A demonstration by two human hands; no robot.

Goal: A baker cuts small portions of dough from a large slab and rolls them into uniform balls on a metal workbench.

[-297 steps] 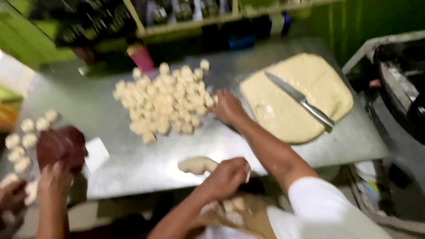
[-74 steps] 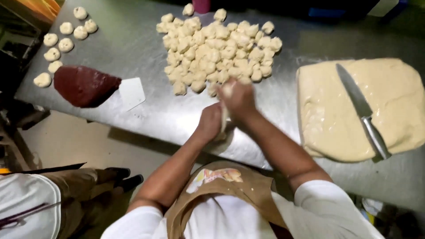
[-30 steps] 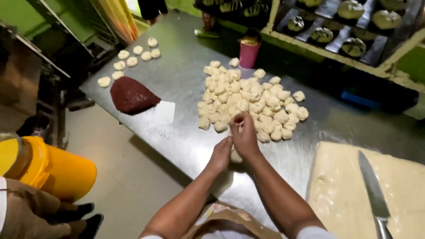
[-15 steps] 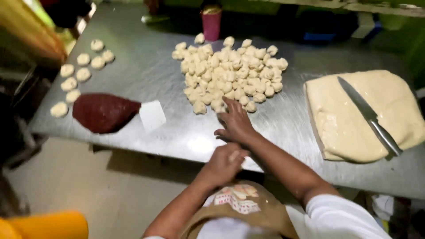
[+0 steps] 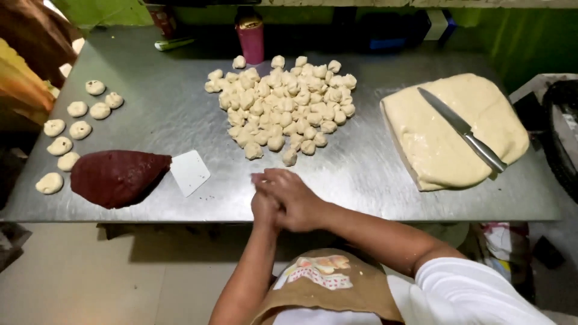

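The two hands are pressed together palm to palm at the lower middle of the frame, just over the near edge of the tabletop [image 5: 150, 120]. The right hand [image 5: 299, 200] lies over the left hand [image 5: 265, 207], fingers curled closed around each other; whatever sits between the palms is hidden, so I cannot tell what they grip, though a small piece of dough seems likely.

Just above the hands, at the centre of the frame, lies the heap of dough pieces [image 5: 280, 102], its nearest lumps close to the fingertips. To the right sits a large slab of dough [image 5: 442, 147] with a knife [image 5: 463, 129] lying across it. At lower left is a dark red mound of filling [image 5: 117, 177] with a white scraper [image 5: 189, 173] touching its right side, and further left a scatter of flattened dough rounds [image 5: 72, 129]. A red bottle [image 5: 251, 37] stands at the top.

The hands work right at the table edge, so anything slipping from between the palms could drop to the floor. The knife handle points toward the slab's near right edge, where a careless reach could catch it.
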